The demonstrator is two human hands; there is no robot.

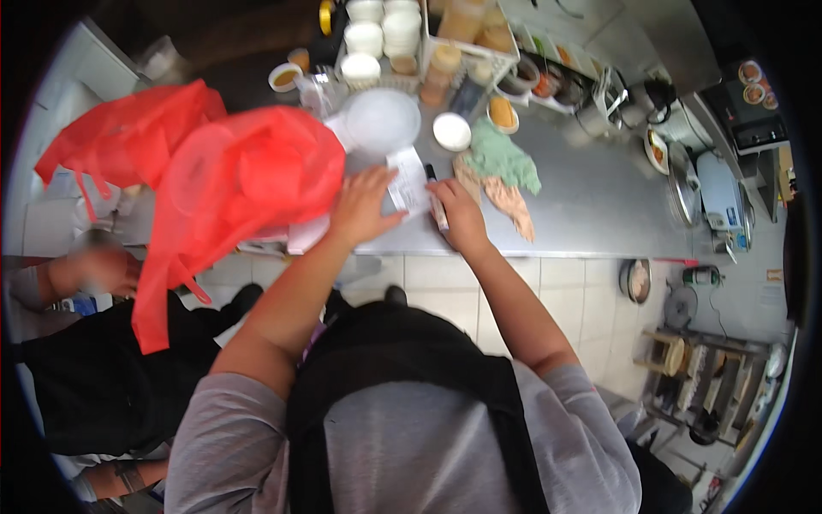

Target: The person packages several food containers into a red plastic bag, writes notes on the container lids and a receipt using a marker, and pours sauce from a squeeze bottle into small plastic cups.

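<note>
My left hand (365, 207) rests with fingers spread beside a printed paper slip (407, 182), its fingertips at the slip's left edge. To the right of the slip, my right hand (457, 212) lies over a marker pen (438, 209) with a black cap; whether the fingers grip it I cannot tell. Red plastic-like bags (270, 173) bulge at the left, close to my left hand. Beyond the slip lie round translucent lids (383, 120) and a white bowl (452, 132). A green cloth (504, 157) and a peach cloth (510, 202) are right of my right hand.
The steel counter (597, 199) runs across the view. Stacked white bowls (364, 40), a white crate (478, 50) with bottles and a cup of orange food (503, 114) stand at the back. At left, a co-worker's hand (106, 266) is near the bags. A metal bowl (636, 281) is below the counter's right part.
</note>
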